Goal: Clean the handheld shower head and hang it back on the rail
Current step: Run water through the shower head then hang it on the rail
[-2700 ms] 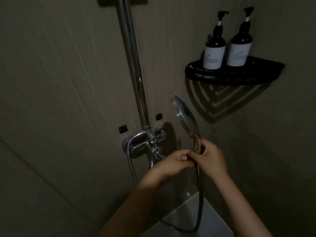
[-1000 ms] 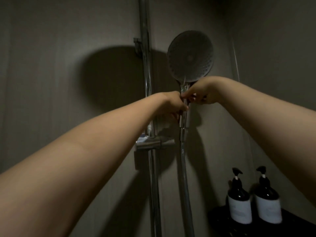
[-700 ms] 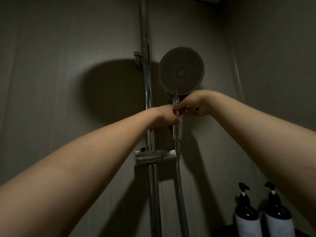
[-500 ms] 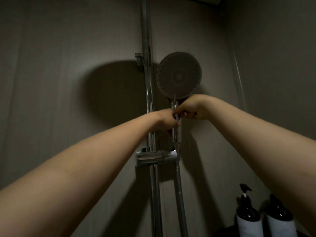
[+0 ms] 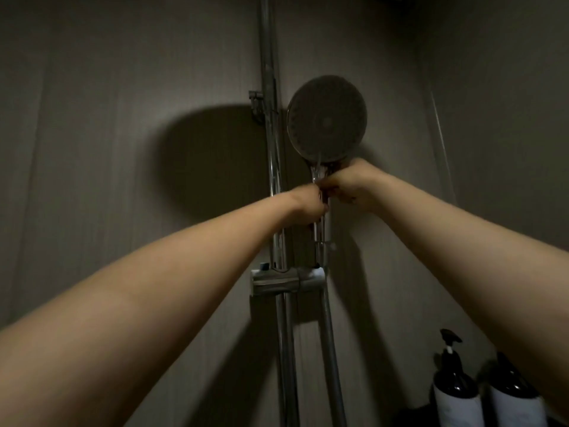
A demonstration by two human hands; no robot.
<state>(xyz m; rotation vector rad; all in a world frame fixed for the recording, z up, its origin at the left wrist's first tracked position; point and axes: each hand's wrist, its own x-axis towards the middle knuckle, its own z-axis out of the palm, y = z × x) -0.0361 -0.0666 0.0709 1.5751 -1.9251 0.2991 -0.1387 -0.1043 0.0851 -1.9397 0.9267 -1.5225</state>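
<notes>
While left grip (image 5: 308,208) and right grip (image 5: 349,186) seemingly clasp its handle (image 5: 320,232), the round shower head (image 5: 327,118) stands upright.

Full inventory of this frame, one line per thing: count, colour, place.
shower head: 1, grey face, chrome handle, right of the rail, above the holder
rail: 1, chrome, vertical, centre of the wall
holder: 1, chrome, on the rail, below the hands
hose: 1, grey, hanging below the holder
pump bottles: 2, dark with white labels, bottom right
wall: 1, grey-beige, behind the rail
left hand: 1, grips the handle
right hand: 1, grips the handle just under the head
</notes>
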